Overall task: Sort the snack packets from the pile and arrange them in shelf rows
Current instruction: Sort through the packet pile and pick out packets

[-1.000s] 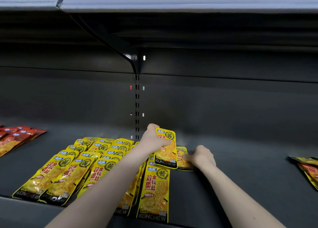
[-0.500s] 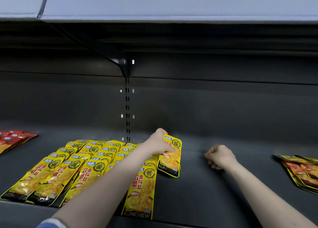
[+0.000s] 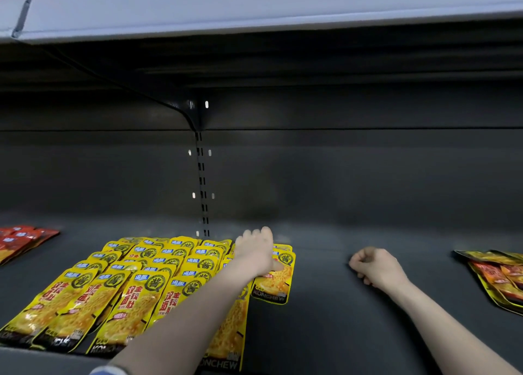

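Yellow snack packets (image 3: 135, 284) lie in overlapping rows on the dark shelf floor (image 3: 325, 332), left of centre. My left hand (image 3: 256, 251) reaches over the rows and holds one yellow packet (image 3: 276, 284) at their right end. That packet lies flat on the shelf, my thumb is on its face, and my fingers cover its far end. My right hand (image 3: 373, 267) rests on bare shelf further right, curled into a fist with nothing in it.
A mixed pile of yellow and red packets (image 3: 498, 278) sits at the right edge. Red packets (image 3: 19, 241) lie at the far left. A grey upper shelf (image 3: 254, 9) overhangs, and a slotted upright (image 3: 202, 182) runs down the back wall.
My left hand has lowered the yellow packet from upright to flat at the right end of the rows. My right hand left the packets, moved right and closed into a fist.
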The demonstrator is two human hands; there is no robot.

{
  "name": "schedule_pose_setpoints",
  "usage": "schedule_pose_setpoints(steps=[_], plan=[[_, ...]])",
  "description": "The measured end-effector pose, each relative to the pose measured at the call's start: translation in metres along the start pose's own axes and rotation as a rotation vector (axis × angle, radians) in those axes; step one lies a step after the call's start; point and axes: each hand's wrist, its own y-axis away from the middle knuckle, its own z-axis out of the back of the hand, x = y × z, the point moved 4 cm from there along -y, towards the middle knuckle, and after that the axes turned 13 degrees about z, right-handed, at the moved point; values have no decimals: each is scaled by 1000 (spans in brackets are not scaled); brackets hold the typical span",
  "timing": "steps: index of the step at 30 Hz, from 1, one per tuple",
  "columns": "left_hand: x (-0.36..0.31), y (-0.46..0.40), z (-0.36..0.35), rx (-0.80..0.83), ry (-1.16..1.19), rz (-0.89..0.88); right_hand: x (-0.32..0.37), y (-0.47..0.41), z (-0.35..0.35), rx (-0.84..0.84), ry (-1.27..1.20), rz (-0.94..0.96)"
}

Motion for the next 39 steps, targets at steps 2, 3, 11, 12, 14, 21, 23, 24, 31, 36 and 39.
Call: schedule_pose_setpoints(steps=[2,3,11,12,14,21,23,24,31,36,39], plan=[[1,-2,-4,-28,-69,-30,-1,0,0,-8,6,13],[0,-2,-5,-35,-85,-61,-1,0,0,-9,11,21],[-3,1,-18,-51,-267,-267,-4,-1,-2,1,61,71],[-3,0,-19,-48,-279,-275,-4,-1,-2,0,71,79],[-3,0,-20,-28,-293,-301,-4,-1,-2,-1,99,95],[1,-10,-12,193,-277,-376,-5,-1,-3,20,136,128],[2,-14,-8,260,-297,-397,-5,0,-3,24,138,134],[3,-15,-7,286,-310,-411,-5,-1,-3,26,136,135],[-2,-16,-3,304,-387,-452,-6,-1,-3,30,125,144],[1,-13,-7,275,-340,-430,-7,-1,-3,26,107,142],[1,-12,-8,272,-307,-403,-6,-1,-3,19,111,142]])
